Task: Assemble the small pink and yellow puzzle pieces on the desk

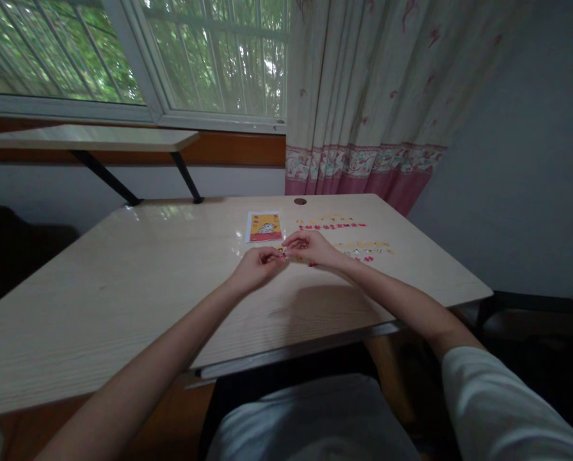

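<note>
My left hand and my right hand meet above the table, just in front of a small picture card. Fingers of both hands are pinched together around small red and yellow jigsaw puzzle pieces. How many pieces lie between the fingertips is too small to tell. The picture card shows a white animal on a yellow and red ground. Right of it runs a row of loose red puzzle pieces, with yellow ones behind. More pieces lie in rows beyond my right forearm, which partly hides them.
The pale wooden table reaches toward the window. A raised shelf on black legs stands at its back left. Near the back edge is a round brown cable hole. A curtain hangs behind the table's right part.
</note>
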{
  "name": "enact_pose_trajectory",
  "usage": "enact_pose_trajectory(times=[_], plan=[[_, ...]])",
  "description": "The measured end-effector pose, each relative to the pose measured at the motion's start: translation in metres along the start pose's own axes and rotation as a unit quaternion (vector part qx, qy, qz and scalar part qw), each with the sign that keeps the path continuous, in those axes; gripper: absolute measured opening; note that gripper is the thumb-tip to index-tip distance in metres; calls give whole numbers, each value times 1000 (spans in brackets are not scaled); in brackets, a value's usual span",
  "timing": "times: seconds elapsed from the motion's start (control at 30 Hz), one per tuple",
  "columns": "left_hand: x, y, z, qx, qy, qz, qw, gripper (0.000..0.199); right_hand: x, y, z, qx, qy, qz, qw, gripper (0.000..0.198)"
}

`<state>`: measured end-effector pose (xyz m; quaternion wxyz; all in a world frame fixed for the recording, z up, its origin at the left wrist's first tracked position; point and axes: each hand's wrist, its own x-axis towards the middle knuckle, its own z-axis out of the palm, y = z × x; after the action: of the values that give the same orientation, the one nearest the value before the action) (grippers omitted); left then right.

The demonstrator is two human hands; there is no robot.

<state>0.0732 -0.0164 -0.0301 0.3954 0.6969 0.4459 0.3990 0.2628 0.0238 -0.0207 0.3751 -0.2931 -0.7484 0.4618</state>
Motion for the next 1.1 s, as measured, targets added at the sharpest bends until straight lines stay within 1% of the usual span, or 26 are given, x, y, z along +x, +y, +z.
enact_pose_trajectory(times=[0.1,0.17,0.27,0.33,0.43,0.53,0.63,0.73,0.83,0.9,0.97,1.03,1.1], plan=[[2,0,-4,-14,23,1,1000,25,-3,-3,0,-38,22,-24,999,28],[4,0,-7,-34,39,-6,999,21,-6,-7,-4,-105,43,-60,992,25],[6,-1,-10,-58,46,-21,997,15,-12,-12,-9,-230,62,-137,962,21],[6,-2,-11,-63,42,-24,997,12,-15,-13,-11,-287,62,-186,938,18],[6,-1,-12,-58,34,-24,997,11,-16,-11,-10,-328,48,-244,911,15],[4,0,-11,-48,30,-20,998,16,-15,-9,-9,-357,44,-272,893,17],[4,-1,-10,-51,26,-12,998,22,-15,-8,-9,-398,49,-281,872,19],[6,-4,-11,-53,26,-8,998,27,-16,-8,-11,-431,69,-297,849,20],[7,-8,-17,-26,47,6,999,29,-16,-7,-14,-439,85,-300,842,21],[7,-12,-24,36,66,15,997,27,-15,-5,-15,-440,88,-277,850,22],[8,-14,-32,130,73,24,988,25,-12,-2,-16,-444,86,-239,860,22],[8,-17,-38,222,66,50,971,24,-8,4,-16,-452,76,-191,868,20],[8,-18,-42,293,48,87,951,25,-3,10,-15,-460,55,-142,875,19]])
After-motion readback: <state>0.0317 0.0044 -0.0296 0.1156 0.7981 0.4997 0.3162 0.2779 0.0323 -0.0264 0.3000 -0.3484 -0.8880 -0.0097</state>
